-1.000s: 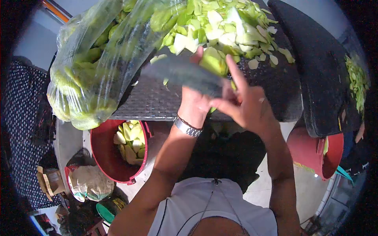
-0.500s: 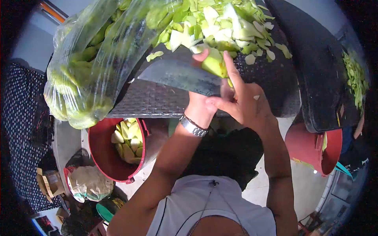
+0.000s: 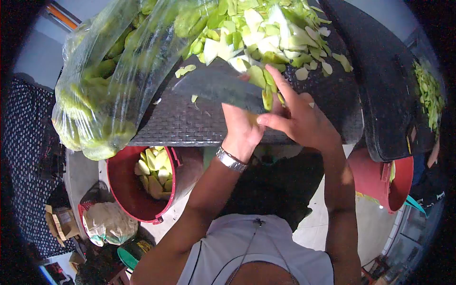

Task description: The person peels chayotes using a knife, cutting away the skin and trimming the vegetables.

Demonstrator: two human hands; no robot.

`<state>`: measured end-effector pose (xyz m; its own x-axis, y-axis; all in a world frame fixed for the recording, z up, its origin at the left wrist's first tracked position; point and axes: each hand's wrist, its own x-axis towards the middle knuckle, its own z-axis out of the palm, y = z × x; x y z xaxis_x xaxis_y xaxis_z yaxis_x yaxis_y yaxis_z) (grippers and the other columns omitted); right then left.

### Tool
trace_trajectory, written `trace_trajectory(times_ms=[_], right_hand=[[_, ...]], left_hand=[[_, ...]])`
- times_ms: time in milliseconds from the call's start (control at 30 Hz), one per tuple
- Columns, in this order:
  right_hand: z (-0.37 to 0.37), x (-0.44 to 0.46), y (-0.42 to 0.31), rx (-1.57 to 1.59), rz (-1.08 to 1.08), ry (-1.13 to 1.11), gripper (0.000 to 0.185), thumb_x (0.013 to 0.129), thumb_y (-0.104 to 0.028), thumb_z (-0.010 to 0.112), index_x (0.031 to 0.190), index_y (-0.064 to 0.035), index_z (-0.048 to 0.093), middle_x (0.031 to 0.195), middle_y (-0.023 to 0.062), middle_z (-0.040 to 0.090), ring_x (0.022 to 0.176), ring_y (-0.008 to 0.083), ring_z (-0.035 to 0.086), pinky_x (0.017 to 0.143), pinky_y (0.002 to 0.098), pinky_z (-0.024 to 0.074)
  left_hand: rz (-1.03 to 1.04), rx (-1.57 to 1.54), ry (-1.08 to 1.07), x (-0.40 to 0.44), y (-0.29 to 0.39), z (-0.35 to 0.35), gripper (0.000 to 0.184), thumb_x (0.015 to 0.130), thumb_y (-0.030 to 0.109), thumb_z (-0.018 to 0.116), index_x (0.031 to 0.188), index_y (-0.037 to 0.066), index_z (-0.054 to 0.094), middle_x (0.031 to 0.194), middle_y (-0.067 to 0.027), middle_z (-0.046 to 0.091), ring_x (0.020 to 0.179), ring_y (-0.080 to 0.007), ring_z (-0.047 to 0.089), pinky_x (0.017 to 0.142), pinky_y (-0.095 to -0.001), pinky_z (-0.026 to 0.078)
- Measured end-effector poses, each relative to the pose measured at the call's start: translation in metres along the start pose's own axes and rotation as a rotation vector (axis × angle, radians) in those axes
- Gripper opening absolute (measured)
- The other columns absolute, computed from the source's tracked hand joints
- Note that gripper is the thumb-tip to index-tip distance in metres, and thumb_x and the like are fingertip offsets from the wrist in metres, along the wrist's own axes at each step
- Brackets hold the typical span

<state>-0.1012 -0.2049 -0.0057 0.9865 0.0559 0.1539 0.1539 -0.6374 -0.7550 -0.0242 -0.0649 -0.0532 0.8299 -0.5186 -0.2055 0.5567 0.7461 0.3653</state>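
A broad-bladed knife [image 3: 218, 90] points left above the woven tabletop, slightly blurred. My right hand [image 3: 306, 118] grips it at the handle end, with the thumb toward my left hand and the index finger stretched along the far side. Under the blade, my left hand [image 3: 243, 126] is turned palm up and closed around a pale green fruit [image 3: 257, 76], which looks like a green mango. Its fingers are mostly covered by the blade. Strips of green peel [image 3: 268, 97] hang between the blade and my right index finger.
Peelings and pale pieces [image 3: 266, 35] are heaped at the table's back. A clear plastic bag [image 3: 95, 95] of green fruit lies on the left. Below stand a red bucket [image 3: 124, 190] with cut pieces and another red bucket [image 3: 363, 171]. A black chair [image 3: 380, 90] is at right.
The knife has shifted slightly right, and more loose peel shows beside it. My left wrist has dropped a little toward me. A small scrap now lies on the tabletop left of my hands.
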Motion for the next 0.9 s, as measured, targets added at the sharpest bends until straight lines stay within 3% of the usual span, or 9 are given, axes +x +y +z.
trace_trajectory(times_ms=[100,167,300,367,500,600,667,767,900], right_hand=[[0.0,0.0,0.001,-0.048,-0.051,0.033,0.092,0.087,-0.026,0.079,0.159,-0.006,0.025,0.07,0.0154,0.063,0.061,0.0213,0.063,0.063,0.0361,0.0511],[0.004,-0.008,0.002,-0.137,-0.154,0.077,0.095,0.087,-0.029,0.08,0.16,-0.0067,0.024,0.069,0.0152,0.062,0.061,0.0234,0.064,0.064,0.0372,0.0518],[-0.005,-0.006,-0.011,-0.081,-0.051,-0.01,0.099,0.086,-0.033,0.081,0.16,-0.0073,0.02,0.07,0.0147,0.063,0.063,0.028,0.067,0.066,0.0392,0.0529],[-0.007,-0.005,-0.014,-0.17,-0.057,-0.023,0.096,0.087,-0.031,0.08,0.159,-0.0069,0.021,0.07,0.015,0.064,0.065,0.0287,0.069,0.068,0.04,0.0536],[-0.005,0.001,0.0,-0.181,-0.097,0.05,0.082,0.089,-0.027,0.076,0.153,-0.0046,0.031,0.075,0.0162,0.068,0.07,0.0308,0.072,0.07,0.0412,0.0542],[-0.016,0.01,0.011,0.065,-0.143,-0.028,0.076,0.09,-0.027,0.074,0.151,-0.0029,0.034,0.078,0.0177,0.07,0.073,0.032,0.073,0.07,0.0411,0.0545],[-0.019,0.004,0.0,0.066,-0.052,-0.049,0.077,0.09,-0.027,0.074,0.152,-0.0034,0.033,0.08,0.0187,0.07,0.074,0.0325,0.073,0.072,0.0409,0.0548],[-0.015,-0.002,-0.016,0.023,0.05,-0.089,0.079,0.091,-0.027,0.073,0.153,-0.0044,0.031,0.084,0.0204,0.07,0.079,0.0326,0.073,0.075,0.0408,0.0549],[-0.009,0.002,-0.007,-0.082,0.036,-0.03,0.077,0.091,-0.03,0.073,0.153,-0.0056,0.033,0.087,0.0203,0.07,0.081,0.0307,0.074,0.075,0.0405,0.0549]], left_hand=[[0.02,0.034,0.049,-0.002,0.001,0.015,0.039,0.099,0.041,0.053,0.12,0.008,0.058,0.11,-0.0097,0.067,0.095,-0.026,0.067,0.083,-0.0396,0.057],[-0.013,0.041,-0.083,-0.003,0.007,0.02,0.041,0.097,0.042,0.057,0.119,0.008,0.059,0.108,-0.0085,0.068,0.095,-0.0245,0.068,0.083,-0.039,0.057],[-0.028,0.045,-0.113,-0.005,0.007,0.026,0.043,0.093,0.046,0.061,0.11,0.007,0.062,0.099,-0.0084,0.068,0.088,-0.022,0.068,0.075,-0.0365,0.057],[-0.096,-0.046,-0.223,-0.003,0.007,0.019,0.042,0.094,0.044,0.06,0.115,0.008,0.062,0.104,-0.0075,0.069,0.093,-0.0222,0.068,0.08,-0.0369,0.057],[0.193,0.0,0.097,-0.005,-0.011,0.021,0.042,0.096,0.043,0.055,0.118,0.008,0.062,0.106,-0.0081,0.07,0.095,-0.0242,0.069,0.083,-0.0378,0.058],[0.016,0.121,-0.121,-0.011,0.004,0.007,0.043,0.098,0.042,0.046,0.116,0.007,0.062,0.106,-0.0103,0.069,0.096,-0.0279,0.068,0.086,-0.0395,0.057],[0.129,0.089,-0.013,-0.009,-0.009,0.016,0.041,0.097,0.042,0.049,0.114,0.007,0.063,0.105,-0.0103,0.07,0.096,-0.0266,0.068,0.086,-0.0398,0.057],[-0.146,-0.149,-0.315,0.006,0.007,0.001,0.04,0.096,0.041,0.054,0.116,0.007,0.062,0.108,-0.0108,0.07,0.098,-0.0266,0.068,0.087,-0.0407,0.056],[0.094,0.031,-0.03,0.005,0.001,0.014,0.037,0.095,0.038,0.053,0.113,0.007,0.062,0.106,-0.0106,0.069,0.098,-0.0278,0.068,0.087,-0.0421,0.057]])
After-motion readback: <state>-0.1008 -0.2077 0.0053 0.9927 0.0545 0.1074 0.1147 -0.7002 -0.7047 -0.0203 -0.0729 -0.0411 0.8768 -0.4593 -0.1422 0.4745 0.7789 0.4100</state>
